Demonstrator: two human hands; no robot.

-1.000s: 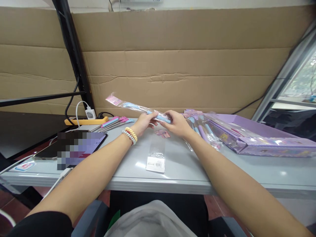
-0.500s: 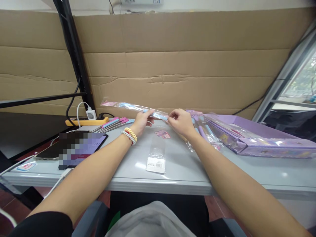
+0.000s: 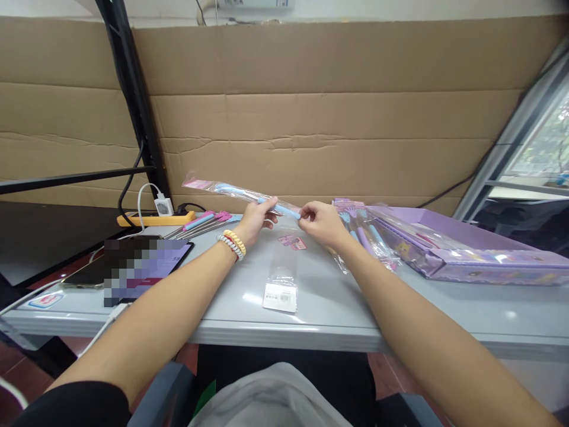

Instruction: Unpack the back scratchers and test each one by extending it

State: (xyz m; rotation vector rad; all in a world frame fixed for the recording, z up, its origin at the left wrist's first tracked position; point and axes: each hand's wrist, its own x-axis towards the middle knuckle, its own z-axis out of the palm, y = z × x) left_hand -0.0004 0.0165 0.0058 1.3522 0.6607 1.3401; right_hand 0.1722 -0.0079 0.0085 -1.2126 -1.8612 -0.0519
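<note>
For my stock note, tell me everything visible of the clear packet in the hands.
The clear packet is long and shiny, like thin plastic, with a pink label at its left end. Inside lies a slim item with light-blue parts. It slants above the table, left end higher in view; the left hand grips it and the right hand pinches its right end. I can't tell if it's sealed.

It looked to me like a makeshift workshop corner: creased cardboard (image 3: 311, 59) lined the wall (image 3: 355, 8), a black metal frame (image 3: 137, 107) stood beside the grey surface (image 3: 444, 311), and several clear packets (image 3: 365, 240) lay just beside a purple box (image 3: 498, 271).
</note>
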